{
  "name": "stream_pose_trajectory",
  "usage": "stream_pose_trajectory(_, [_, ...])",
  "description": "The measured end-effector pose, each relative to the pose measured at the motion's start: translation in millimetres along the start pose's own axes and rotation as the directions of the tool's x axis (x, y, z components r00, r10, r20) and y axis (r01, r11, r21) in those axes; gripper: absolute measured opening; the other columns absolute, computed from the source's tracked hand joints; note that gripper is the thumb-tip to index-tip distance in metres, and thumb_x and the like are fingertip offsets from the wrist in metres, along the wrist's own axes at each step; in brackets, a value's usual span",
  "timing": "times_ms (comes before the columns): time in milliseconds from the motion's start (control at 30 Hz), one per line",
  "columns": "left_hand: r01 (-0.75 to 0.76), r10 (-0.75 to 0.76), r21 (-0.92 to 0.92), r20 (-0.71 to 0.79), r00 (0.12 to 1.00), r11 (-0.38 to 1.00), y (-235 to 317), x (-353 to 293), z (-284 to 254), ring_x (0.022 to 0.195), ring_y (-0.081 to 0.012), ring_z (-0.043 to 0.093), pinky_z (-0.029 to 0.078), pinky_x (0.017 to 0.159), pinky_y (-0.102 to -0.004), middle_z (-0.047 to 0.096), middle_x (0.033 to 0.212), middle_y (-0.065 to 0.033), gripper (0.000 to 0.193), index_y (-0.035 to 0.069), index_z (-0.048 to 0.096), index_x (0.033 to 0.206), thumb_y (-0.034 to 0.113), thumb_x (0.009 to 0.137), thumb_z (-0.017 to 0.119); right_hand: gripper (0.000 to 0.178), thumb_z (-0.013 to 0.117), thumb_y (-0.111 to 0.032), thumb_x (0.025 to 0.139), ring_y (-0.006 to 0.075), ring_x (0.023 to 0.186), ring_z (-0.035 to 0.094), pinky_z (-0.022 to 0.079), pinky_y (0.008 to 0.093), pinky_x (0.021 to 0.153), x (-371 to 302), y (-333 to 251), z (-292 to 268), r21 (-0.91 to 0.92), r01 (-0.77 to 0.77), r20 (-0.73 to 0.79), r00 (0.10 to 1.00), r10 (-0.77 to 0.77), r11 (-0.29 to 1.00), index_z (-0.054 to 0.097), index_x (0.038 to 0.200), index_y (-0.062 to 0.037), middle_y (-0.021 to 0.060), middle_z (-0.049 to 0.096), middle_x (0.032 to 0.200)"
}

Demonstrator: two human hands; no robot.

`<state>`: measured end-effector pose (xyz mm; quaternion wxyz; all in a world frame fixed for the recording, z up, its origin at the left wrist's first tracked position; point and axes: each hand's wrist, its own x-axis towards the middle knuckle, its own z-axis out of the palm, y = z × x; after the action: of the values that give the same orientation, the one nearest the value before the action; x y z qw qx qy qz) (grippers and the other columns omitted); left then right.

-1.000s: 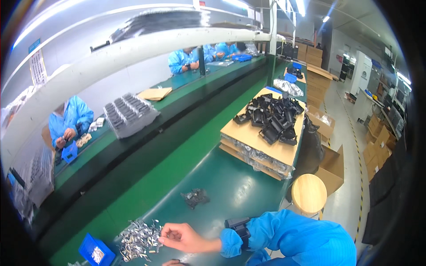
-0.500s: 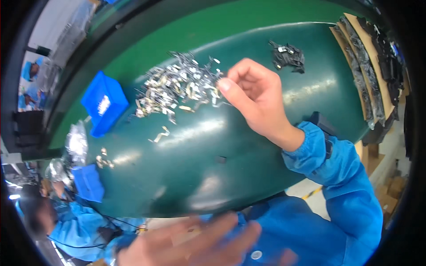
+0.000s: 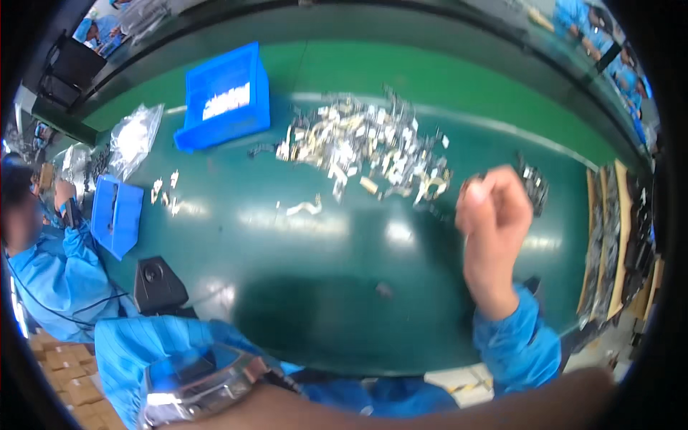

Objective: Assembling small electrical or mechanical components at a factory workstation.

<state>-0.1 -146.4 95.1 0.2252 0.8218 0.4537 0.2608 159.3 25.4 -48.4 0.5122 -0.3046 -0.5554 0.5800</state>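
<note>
Right hand (image 3: pixel 494 215) lifted beside the pile of metal clips (image 3: pixel 373 147).
Its fingers are curled closed, contents unclear; the left forearm with a wristwatch (image 3: pixel 204 387) crosses below, hand unseen; a blue bin (image 3: pixel 223 97) sits behind.

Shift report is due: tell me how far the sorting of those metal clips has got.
Done: a few clips lie apart at the left, and the blue bin holds some pale parts. In hand: the right hand is closed beside the pile's right edge; whether it holds a clip cannot be told. The left hand is not clearly visible. Left: most of it, since the big pile of metal clips sits loose on the green table.
</note>
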Motion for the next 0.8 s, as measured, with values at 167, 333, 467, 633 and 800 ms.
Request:
stream_pose_trajectory(167, [0.035,-0.037,-0.033,-0.067,0.997,0.999,-44,10,14,0.071,-0.0214,0.062,0.047,0.061,-0.0329,0.066,0.095,-0.0028,0.020,0.012,0.065,0.095,0.028,0.085,0.073,0.015,0.070,-0.003,0.092,0.0009,0.067,0.050,0.040,0.0176,0.058,-7,-15,-7,-0.004,-0.020,0.015,1.000,0.020,1.000,0.055,0.088,-0.0050,-0.0035,0.059,0.077])
stream_pose_trajectory(333, [-0.018,0.015,-0.046,-0.077,0.997,0.999,-71,50,18,0.069,-0.0215,0.061,0.047,0.060,-0.0333,0.065,0.091,-0.0035,0.020,0.011,0.064,0.092,0.026,0.085,0.073,0.012,0.073,-0.007,0.090,0.0011,0.068,0.054,0.044,0.0185,0.060,-14,-13,-8,-0.099,-0.002,0.010,1.000,0.003,0.995,0.061,0.088,-0.0048,-0.0032,0.062,0.079])
stream_pose_trajectory(467, [-0.043,0.041,-0.057,-0.035,0.999,0.997,-66,68,21,0.068,-0.0216,0.060,0.046,0.059,-0.0336,0.064,0.088,-0.0040,0.019,0.009,0.063,0.089,0.025,0.085,0.074,0.011,0.073,-0.006,0.090,0.0038,0.077,0.057,0.049,0.0231,0.068,-21,20,-2,-0.007,-0.134,0.070,0.988,0.134,0.991,0.062,0.090,-0.0048,-0.0007,0.064,0.084])
stream_pose_trajectory(633, [-0.181,0.181,-0.092,-0.003,0.983,0.979,-60,100,27,0.066,-0.0217,0.059,0.045,0.058,-0.0339,0.062,0.084,-0.0048,0.020,0.008,0.062,0.085,0.024,0.085,0.074,0.020,0.074,-0.011,0.090,0.0021,0.062,0.046,0.039,0.0221,0.056,-14,11,10,-0.055,-0.190,-0.020,0.982,0.189,0.980,0.056,0.082,-0.0095,-0.0064,0.054,0.069])
stream_pose_trajectory(800, [-0.204,0.208,-0.105,0.021,0.978,0.973,-45,126,26,0.064,-0.0218,0.059,0.045,0.057,-0.0343,0.060,0.080,-0.0055,0.021,0.007,0.061,0.082,0.023,0.085,0.074,0.020,0.074,-0.015,0.090,0.0020,0.064,0.045,0.038,0.0218,0.056,-15,8,12,-0.066,-0.187,0.046,0.981,0.190,0.980,0.056,0.084,-0.0087,-0.0064,0.053,0.071])
